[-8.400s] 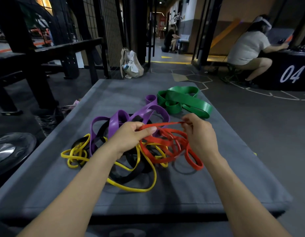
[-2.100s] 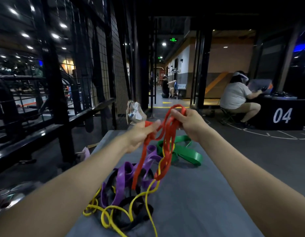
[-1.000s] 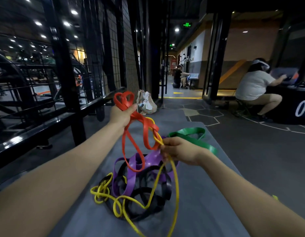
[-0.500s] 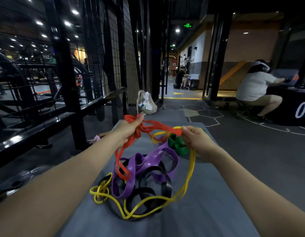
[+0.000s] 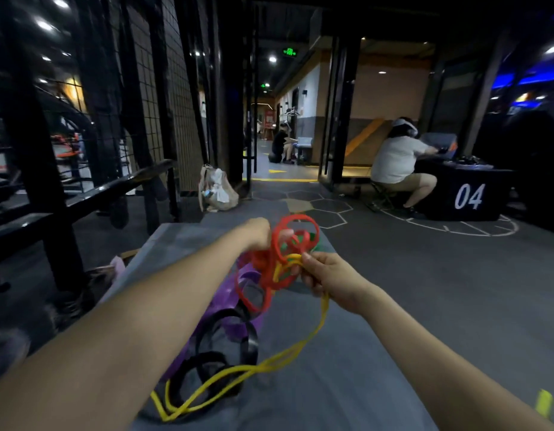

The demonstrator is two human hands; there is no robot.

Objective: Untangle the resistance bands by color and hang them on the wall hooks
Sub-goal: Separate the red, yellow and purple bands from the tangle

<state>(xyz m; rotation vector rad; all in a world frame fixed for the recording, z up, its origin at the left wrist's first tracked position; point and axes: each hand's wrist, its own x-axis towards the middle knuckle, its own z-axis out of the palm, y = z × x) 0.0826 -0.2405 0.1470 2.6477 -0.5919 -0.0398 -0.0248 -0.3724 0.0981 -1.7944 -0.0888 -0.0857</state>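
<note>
My left hand (image 5: 258,233) grips the bunched red band (image 5: 280,262), whose loops hang and blur above the grey mat (image 5: 347,368). My right hand (image 5: 327,276) pinches the thin yellow band (image 5: 313,329) where it crosses the red one; the yellow band trails down to the mat's near side. Under my left forearm lie the black band (image 5: 238,337) and the purple band (image 5: 229,293), still looped through each other. A sliver of the green band (image 5: 314,239) shows behind the red loops. No wall hooks are in view.
A black steel rack with mesh panels (image 5: 98,135) runs along the left. A bag (image 5: 216,189) leans at the mat's far end. A seated person (image 5: 397,163) works at a black box marked 04 (image 5: 468,194) to the right. Another person sits far down the corridor.
My hands have come closer together, bunching the red band into loose loops. My right hand has dropped a little, keeping its hold on the yellow band.
</note>
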